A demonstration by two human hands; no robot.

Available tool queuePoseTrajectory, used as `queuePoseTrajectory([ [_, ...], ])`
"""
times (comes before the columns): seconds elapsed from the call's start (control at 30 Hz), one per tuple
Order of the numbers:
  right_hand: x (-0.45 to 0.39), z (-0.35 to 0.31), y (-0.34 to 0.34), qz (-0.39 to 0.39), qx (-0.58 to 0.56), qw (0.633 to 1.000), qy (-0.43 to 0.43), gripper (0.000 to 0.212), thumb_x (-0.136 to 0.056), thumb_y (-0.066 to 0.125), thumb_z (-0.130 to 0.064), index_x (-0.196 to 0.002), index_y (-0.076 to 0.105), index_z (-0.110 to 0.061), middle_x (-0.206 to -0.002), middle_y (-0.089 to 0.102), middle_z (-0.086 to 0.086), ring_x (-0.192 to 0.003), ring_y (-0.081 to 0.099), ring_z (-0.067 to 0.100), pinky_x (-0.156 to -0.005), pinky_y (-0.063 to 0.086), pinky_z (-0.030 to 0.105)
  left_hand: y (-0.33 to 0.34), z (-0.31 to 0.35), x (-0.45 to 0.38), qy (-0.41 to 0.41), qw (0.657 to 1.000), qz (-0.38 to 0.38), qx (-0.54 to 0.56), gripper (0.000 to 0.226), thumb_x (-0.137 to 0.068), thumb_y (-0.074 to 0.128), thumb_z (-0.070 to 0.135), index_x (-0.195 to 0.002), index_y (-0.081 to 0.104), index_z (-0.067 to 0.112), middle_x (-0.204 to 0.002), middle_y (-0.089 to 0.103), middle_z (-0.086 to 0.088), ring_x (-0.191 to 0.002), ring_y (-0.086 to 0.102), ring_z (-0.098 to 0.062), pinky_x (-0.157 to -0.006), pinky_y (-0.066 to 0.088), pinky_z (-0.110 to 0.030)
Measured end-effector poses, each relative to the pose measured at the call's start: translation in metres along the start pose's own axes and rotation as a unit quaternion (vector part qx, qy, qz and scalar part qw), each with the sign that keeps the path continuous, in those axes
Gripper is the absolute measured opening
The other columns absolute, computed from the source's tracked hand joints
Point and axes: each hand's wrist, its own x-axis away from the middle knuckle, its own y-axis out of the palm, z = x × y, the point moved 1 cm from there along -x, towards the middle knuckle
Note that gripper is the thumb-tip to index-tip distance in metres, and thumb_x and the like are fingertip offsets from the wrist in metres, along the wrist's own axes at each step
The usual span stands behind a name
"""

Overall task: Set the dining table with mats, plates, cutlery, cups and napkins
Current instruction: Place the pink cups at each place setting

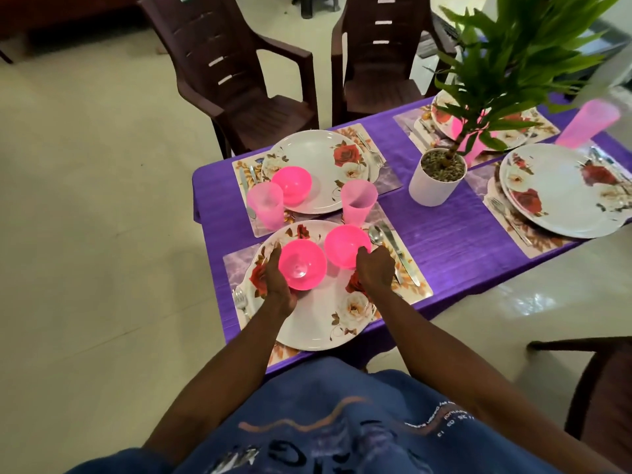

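Table [444, 241] w/ purple cloth, four mats laid; brown chairs [239, 80] beyond, pale tile floor. Near plate [318, 319] carries two pink bowls. Left hand [278, 285] cups left bowl [302, 265], fingers curled along its side; right hand [374, 268] grips right bowl [345, 244] rim, prob. spreading them to separate settings.

view: head, one wide-angle camera worn by the person | aim: looked forward and steeply down over the purple-clothed table [444, 241] | range: close, own arms and shirt filled the lower frame | edges: chairs [239, 80] bent | overlap: single view.
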Motion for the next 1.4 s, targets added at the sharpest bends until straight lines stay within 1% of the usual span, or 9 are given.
queuePoseTrajectory([
  [0.17, 0.006, -0.001, -0.002, 0.017, 0.036, 0.999, 0.003, 0.047, -0.100, 0.047, -0.035, -0.132, 0.050, 0.000, -0.117, 0.064, 0.014, -0.051, 0.046, 0.006, -0.043, 0.033, 0.018, -0.002, -0.001, 0.004, -0.008, 1.000, -0.025, -0.015, 0.040, -0.087, 0.055, 0.058, -0.105, 0.065, 0.024, -0.112, 0.063, -0.011, -0.107, 0.057, -0.033, -0.100, 0.045, -0.057],
  [0.3, 0.008, 0.003, 0.000, 0.050, 0.027, 0.998, -0.007, 0.047, -0.096, 0.052, -0.040, -0.126, 0.051, -0.004, -0.120, 0.062, 0.014, -0.100, 0.063, 0.029, -0.075, 0.048, 0.034, -0.004, -0.007, 0.009, -0.022, 0.998, -0.051, -0.032, 0.055, -0.084, 0.056, 0.062, -0.120, 0.065, 0.022, -0.123, 0.064, -0.013, -0.115, 0.056, -0.035, -0.097, 0.047, -0.052],
  [0.57, 0.019, 0.015, -0.004, 0.077, 0.006, 0.996, -0.054, 0.020, -0.096, 0.052, -0.026, -0.105, 0.056, -0.009, -0.098, 0.064, 0.006, -0.086, 0.059, 0.023, -0.071, 0.042, 0.032, -0.003, -0.028, 0.029, -0.071, 0.975, -0.184, -0.103, 0.040, -0.089, 0.054, 0.050, -0.100, 0.069, 0.014, -0.102, 0.066, -0.011, -0.090, 0.064, -0.030, -0.077, 0.054, -0.043],
  [0.73, 0.018, 0.035, -0.026, 0.100, -0.049, 0.993, -0.046, 0.012, -0.094, 0.051, -0.019, -0.087, 0.055, -0.010, -0.080, 0.059, 0.002, -0.075, 0.054, 0.020, -0.061, 0.038, 0.032, 0.024, -0.053, 0.042, -0.117, 0.922, -0.345, -0.133, 0.074, -0.060, 0.085, 0.053, -0.117, 0.067, 0.010, -0.112, 0.065, -0.014, -0.097, 0.066, -0.031, -0.080, 0.057, -0.046],
  [0.87, 0.006, 0.049, -0.057, 0.122, -0.055, 0.991, -0.029, 0.015, -0.094, 0.052, -0.017, -0.084, 0.058, -0.007, -0.080, 0.058, 0.004, -0.076, 0.052, 0.022, -0.064, 0.033, 0.030, 0.049, -0.077, 0.044, -0.109, 0.934, -0.310, -0.140, 0.076, -0.065, 0.084, 0.050, -0.126, 0.057, 0.013, -0.120, 0.060, -0.015, -0.106, 0.059, -0.034, -0.093, 0.048, -0.051],
  [1.0, -0.012, 0.062, -0.097, 0.163, -0.084, 0.983, -0.020, 0.021, -0.096, 0.053, -0.019, -0.081, 0.059, -0.006, -0.080, 0.058, 0.006, -0.078, 0.051, 0.021, -0.066, 0.034, 0.031, 0.086, -0.098, 0.050, -0.093, 0.936, -0.293, -0.171, 0.051, -0.075, 0.071, 0.049, -0.112, 0.065, 0.016, -0.110, 0.066, -0.014, -0.100, 0.062, -0.035, -0.087, 0.050, -0.049],
  [1.13, -0.034, 0.072, -0.138, 0.187, -0.103, 0.977, -0.022, 0.026, -0.098, 0.051, -0.020, -0.080, 0.057, -0.002, -0.076, 0.054, 0.004, -0.072, 0.047, 0.019, -0.061, 0.025, 0.026, 0.133, -0.122, 0.043, -0.070, 0.949, -0.237, -0.194, 0.074, -0.073, 0.071, 0.056, -0.131, 0.058, 0.012, -0.132, 0.059, -0.021, -0.117, 0.057, -0.044, -0.093, 0.049, -0.056],
  [1.3, -0.075, 0.095, -0.198, 0.184, -0.101, 0.977, -0.020, 0.031, -0.098, 0.050, -0.025, -0.075, 0.056, -0.006, -0.072, 0.056, 0.002, -0.072, 0.053, 0.021, -0.066, 0.036, 0.031, 0.211, -0.165, 0.039, -0.038, 0.952, -0.236, -0.193, 0.058, -0.089, 0.059, 0.054, -0.129, 0.056, 0.011, -0.114, 0.064, -0.018, -0.102, 0.062, -0.038, -0.078, 0.056, -0.046],
  [1.4, -0.101, 0.112, -0.238, 0.169, -0.105, 0.980, -0.025, 0.031, -0.097, 0.051, -0.031, -0.080, 0.061, -0.008, -0.081, 0.064, 0.006, -0.080, 0.059, 0.025, -0.072, 0.045, 0.037, 0.261, -0.195, 0.036, -0.026, 0.953, -0.232, -0.192, 0.065, -0.084, 0.062, 0.059, -0.127, 0.058, 0.010, -0.117, 0.067, -0.018, -0.105, 0.064, -0.038, -0.088, 0.053, -0.052],
])
